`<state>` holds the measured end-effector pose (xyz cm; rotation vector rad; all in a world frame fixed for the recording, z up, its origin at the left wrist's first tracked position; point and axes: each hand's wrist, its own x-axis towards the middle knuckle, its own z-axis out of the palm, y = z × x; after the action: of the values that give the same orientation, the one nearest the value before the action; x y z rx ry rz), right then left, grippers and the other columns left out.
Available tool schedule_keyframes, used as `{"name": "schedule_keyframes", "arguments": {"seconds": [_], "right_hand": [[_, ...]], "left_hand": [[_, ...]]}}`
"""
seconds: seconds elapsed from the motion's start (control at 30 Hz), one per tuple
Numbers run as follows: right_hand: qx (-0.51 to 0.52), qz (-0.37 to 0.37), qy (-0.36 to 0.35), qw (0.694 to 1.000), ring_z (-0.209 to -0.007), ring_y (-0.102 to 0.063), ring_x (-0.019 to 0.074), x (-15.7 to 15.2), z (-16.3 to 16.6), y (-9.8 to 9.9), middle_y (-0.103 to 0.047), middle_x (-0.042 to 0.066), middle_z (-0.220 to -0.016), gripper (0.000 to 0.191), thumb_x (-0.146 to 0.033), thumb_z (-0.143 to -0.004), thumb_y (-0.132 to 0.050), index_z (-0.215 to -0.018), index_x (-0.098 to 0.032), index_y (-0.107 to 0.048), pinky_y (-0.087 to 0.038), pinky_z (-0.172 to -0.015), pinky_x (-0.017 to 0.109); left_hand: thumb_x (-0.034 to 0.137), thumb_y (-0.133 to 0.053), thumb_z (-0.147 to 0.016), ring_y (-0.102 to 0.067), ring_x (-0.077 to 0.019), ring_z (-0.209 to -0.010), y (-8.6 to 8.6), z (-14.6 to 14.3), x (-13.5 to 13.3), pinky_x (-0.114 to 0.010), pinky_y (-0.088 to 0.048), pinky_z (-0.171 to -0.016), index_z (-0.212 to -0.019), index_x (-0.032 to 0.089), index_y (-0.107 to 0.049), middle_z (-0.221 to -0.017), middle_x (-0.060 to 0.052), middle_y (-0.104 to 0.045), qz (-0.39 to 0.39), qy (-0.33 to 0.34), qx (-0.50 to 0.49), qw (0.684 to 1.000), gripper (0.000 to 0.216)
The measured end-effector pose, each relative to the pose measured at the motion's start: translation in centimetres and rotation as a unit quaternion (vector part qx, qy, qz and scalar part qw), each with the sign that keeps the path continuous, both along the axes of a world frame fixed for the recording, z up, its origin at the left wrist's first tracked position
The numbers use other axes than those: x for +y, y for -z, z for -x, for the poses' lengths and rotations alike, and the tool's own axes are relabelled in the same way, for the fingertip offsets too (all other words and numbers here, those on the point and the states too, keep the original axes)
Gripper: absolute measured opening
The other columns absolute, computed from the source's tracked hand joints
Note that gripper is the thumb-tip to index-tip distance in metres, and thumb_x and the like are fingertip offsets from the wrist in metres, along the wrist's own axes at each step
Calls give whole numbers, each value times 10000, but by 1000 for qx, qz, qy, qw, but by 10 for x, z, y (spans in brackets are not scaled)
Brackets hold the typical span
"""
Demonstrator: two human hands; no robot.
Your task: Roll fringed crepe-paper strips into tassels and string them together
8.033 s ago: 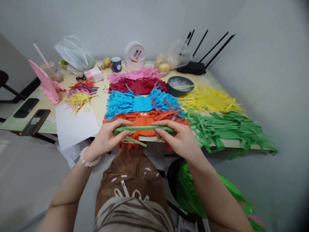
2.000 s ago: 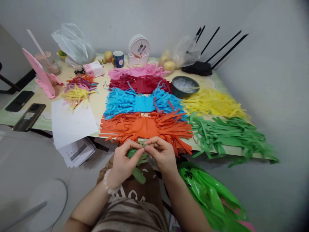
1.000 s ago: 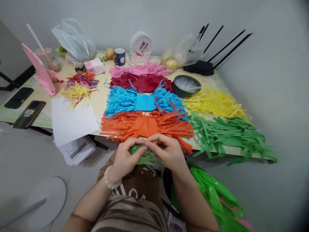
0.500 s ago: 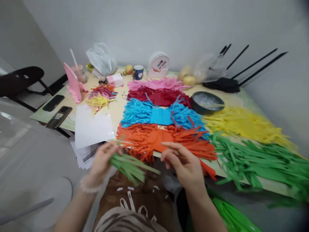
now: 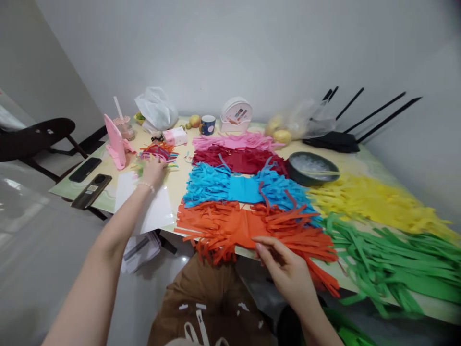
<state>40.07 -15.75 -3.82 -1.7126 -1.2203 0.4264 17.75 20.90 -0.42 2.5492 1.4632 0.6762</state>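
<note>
My left hand (image 5: 153,172) reaches over a small pile of multicoloured strips (image 5: 158,152) at the left of the table. Pale green strips (image 5: 138,167) show beside it; its fingers are mostly hidden, but look closed on these strips. My right hand (image 5: 283,269) hovers at the table's front edge, fingers loosely bent, thumb and forefinger slightly apart with nothing between them. Just beyond it lies an orange fringed sheet (image 5: 247,226), with a plain middle and cut strips at both ends. Behind that lie blue (image 5: 245,188), dark red (image 5: 239,161) and pink fringed sheets (image 5: 236,141).
Green (image 5: 392,259) and yellow fringed sheets (image 5: 382,199) spread at right, near a dark bowl (image 5: 312,179). White paper (image 5: 158,211), two phones (image 5: 91,191) and a pink stand (image 5: 114,144) are at left. A mug (image 5: 208,126) and fruit stand behind.
My left hand has carried the green strips from above my lap forward and left to the multicoloured pile. My right hand stays near the orange sheet. The view has tilted up slightly.
</note>
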Motion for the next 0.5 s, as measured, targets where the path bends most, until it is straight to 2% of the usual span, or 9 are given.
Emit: {"name": "schedule_keyframes", "arguments": {"seconds": [0.07, 0.13, 0.2, 0.3, 0.37, 0.43, 0.5], "right_hand": [[-81, -7, -4, 997, -733, -712, 215, -1, -17, 6, -741, 80, -838, 247, -395, -946, -573, -970, -194, -714, -580, -671, 312], [-160, -2, -39, 986, -917, -712, 251, 0, -34, 12, -742, 110, -991, 218, -356, -947, -565, -998, -201, -711, -586, -816, 375], [-225, 31, -100, 969, -1030, -682, 268, 3, -48, 17, -725, 125, -1084, 196, -299, -936, -578, -1050, -203, -706, -568, -904, 424], [-292, 96, -165, 937, -1073, -654, 288, 8, -62, 24, -705, 148, -1141, 223, -208, -895, -631, -1107, -186, -697, -558, -924, 461], [-318, 134, -181, 921, -1061, -651, 296, 11, -67, 25, -704, 162, -1139, 224, -177, -895, -628, -1106, -167, -702, -551, -919, 463], [-324, 164, -189, 912, -1040, -657, 285, 13, -69, 24, -714, 158, -1121, 200, -178, -925, -592, -1080, -159, -716, -538, -922, 436], [-320, 184, -193, 909, -1011, -665, 266, 14, -69, 21, -728, 143, -1085, 195, -178, -950, -556, -1030, -157, -732, -523, -917, 395]], "left_hand": [[168, -557, -929, -613, -273, -1029, 11, -5, 5, -405, -411, -951, -892, 117, -712, -851, -73, -607, 11, 0, 66, 998, 168], [169, -490, -957, -595, -252, -1044, 13, 0, 7, -394, -408, -958, -991, 117, -697, -938, -88, -631, 10, -5, 122, 992, 216], [164, -463, -959, -575, -252, -1057, 8, 8, 6, -407, -411, -960, -1067, 107, -676, -997, -102, -641, 9, -1, 147, 989, 245], [142, -445, -948, -533, -301, -1138, -4, 14, -5, -498, -397, -997, -1106, 105, -660, -1062, -110, -643, -7, 8, 154, 988, 269], [125, -399, -956, -461, -354, -1243, -11, 11, -22, -593, -337, -1044, -1114, 103, -653, -1185, -129, -616, -40, 7, 145, 989, 300], [124, -365, -967, -379, -398, -1319, -16, 2, -50, -651, -282, -1062, -1136, 108, -648, -1327, -156, -558, -80, 11, 129, 988, 331], [169, -387, -981, -416, -375, -1293, -16, -14, -87, -606, -328, -1054, -1133, 146, -663, -1352, -144, -568, -103, 51, 120, 986, 316]]}}
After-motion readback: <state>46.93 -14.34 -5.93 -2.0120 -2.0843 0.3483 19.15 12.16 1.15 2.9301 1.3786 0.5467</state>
